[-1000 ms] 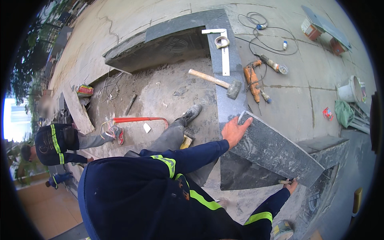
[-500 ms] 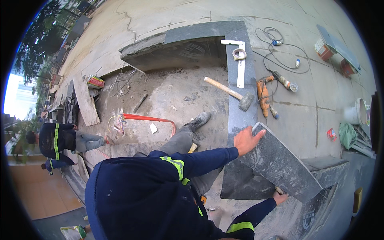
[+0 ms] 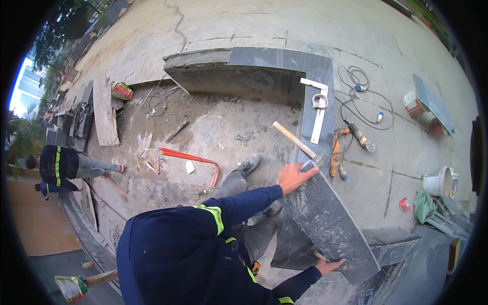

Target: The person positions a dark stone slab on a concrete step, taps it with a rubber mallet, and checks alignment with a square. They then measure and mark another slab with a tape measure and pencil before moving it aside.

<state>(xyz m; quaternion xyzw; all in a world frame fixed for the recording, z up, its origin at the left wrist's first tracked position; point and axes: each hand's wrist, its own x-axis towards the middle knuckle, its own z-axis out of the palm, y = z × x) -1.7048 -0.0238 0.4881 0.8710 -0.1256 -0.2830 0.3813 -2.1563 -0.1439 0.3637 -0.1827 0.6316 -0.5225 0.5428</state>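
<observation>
A dark grey stone slab [image 3: 330,218] is tilted over a second dark slab [image 3: 296,245]. My left hand [image 3: 295,178] grips its upper end, fingers laid over the edge. Lower down, my right hand [image 3: 329,265] holds the slab's near edge with its fingers stretched along it. A short tan stick [image 3: 320,256] pokes out beside that hand; what it belongs to is hidden. Close to my left hand lies the head of a sledgehammer [image 3: 295,140] with a wooden handle, on the stone coping [image 3: 317,134].
A white metal square [image 3: 319,119] with a roll of tape [image 3: 319,101] lies on the coping. To its right are an orange power drill [image 3: 335,152], an angle grinder [image 3: 362,137] and cables. A bent red pipe [image 3: 188,156] stands left of my foot. Two co-workers [image 3: 60,165] are far left.
The slab and both my hands have shifted left and away from me, so its upper end is now against the sledgehammer head. The view has shifted as well.
</observation>
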